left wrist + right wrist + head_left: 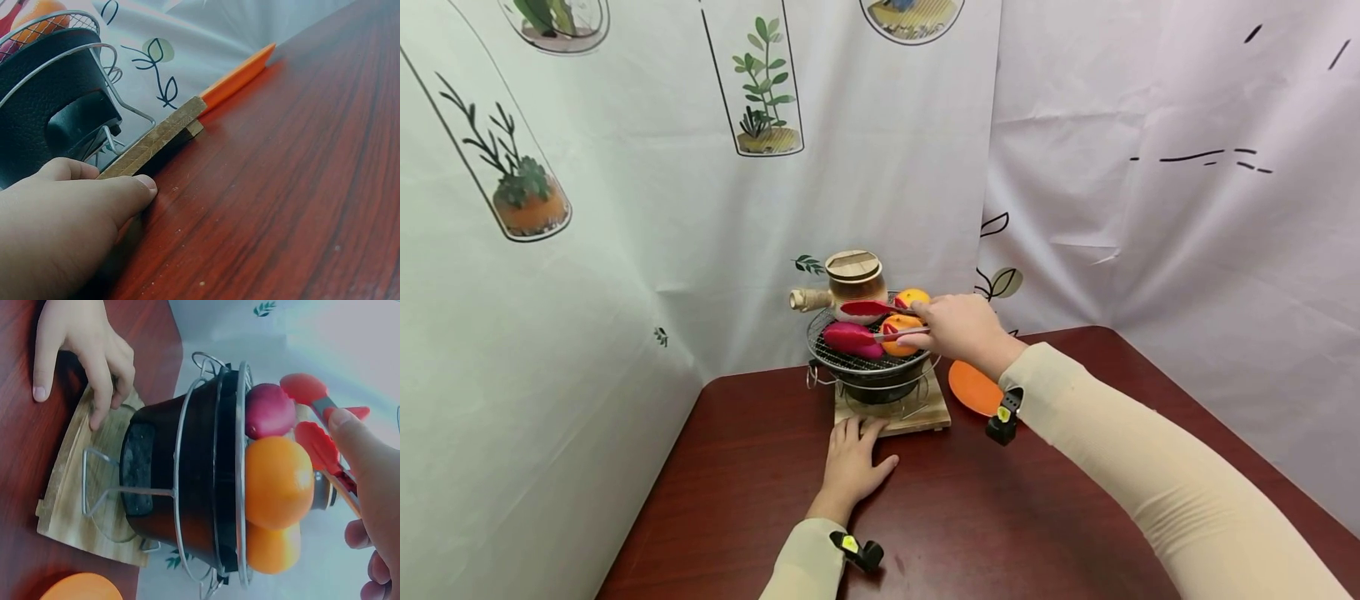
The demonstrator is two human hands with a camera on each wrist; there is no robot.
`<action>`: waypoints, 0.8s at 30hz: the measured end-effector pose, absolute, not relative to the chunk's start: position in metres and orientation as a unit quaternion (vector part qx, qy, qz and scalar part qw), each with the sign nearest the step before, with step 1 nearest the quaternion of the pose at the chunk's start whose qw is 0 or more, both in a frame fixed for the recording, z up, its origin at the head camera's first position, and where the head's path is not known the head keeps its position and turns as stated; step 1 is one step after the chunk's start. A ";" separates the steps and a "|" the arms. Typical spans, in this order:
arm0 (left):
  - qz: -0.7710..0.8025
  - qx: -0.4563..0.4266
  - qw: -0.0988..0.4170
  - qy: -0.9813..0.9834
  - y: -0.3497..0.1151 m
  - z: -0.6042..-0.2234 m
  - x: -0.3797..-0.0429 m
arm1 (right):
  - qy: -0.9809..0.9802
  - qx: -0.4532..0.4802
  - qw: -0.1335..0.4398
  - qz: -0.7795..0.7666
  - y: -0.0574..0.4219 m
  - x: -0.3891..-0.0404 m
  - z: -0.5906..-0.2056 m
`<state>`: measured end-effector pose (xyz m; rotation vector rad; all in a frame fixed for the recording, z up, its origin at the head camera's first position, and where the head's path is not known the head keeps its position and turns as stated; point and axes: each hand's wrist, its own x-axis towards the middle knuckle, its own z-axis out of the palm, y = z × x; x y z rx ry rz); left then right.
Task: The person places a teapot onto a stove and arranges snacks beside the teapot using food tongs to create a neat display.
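Note:
My right hand (962, 329) holds a pair of tongs with red tips (850, 336) above a round tabletop grill (880, 367). The red tips stand apart, close to a purple-red rounded item (270, 410) on the mesh; whether they touch it I cannot tell. Two oranges (279, 482) sit beside that item on the grill. Below, my left hand (852, 467) rests its fingers on the front of the wooden board (936, 408) under the grill. Its thumb is spread out to the side, low beside the board's edge in the left wrist view.
Behind the fruit, a small brown-and-cream pot (859, 287) with a wooden lid and side handle stands on the grill. An orange plate (973, 387) lies right of the board on the dark red table (760, 475). Printed cloth walls (880, 200) close off the back and sides.

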<state>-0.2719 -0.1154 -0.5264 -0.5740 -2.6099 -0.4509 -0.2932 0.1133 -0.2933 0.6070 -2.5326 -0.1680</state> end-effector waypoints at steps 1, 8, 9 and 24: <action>-0.163 -0.207 0.214 -0.941 -0.115 -0.527 -0.272 | -0.935 0.225 0.267 -0.060 0.115 -0.293 -0.293; -0.161 -0.210 0.219 -0.939 -0.115 -0.527 -0.272 | -0.931 0.226 0.285 -0.035 0.137 -0.294 -0.292; -0.161 -0.211 0.219 -0.939 -0.115 -0.527 -0.272 | -0.931 0.227 0.286 -0.033 0.141 -0.294 -0.292; -0.167 -0.205 0.209 -0.941 -0.115 -0.527 -0.272 | -0.949 0.142 0.280 0.029 0.212 -0.286 -0.291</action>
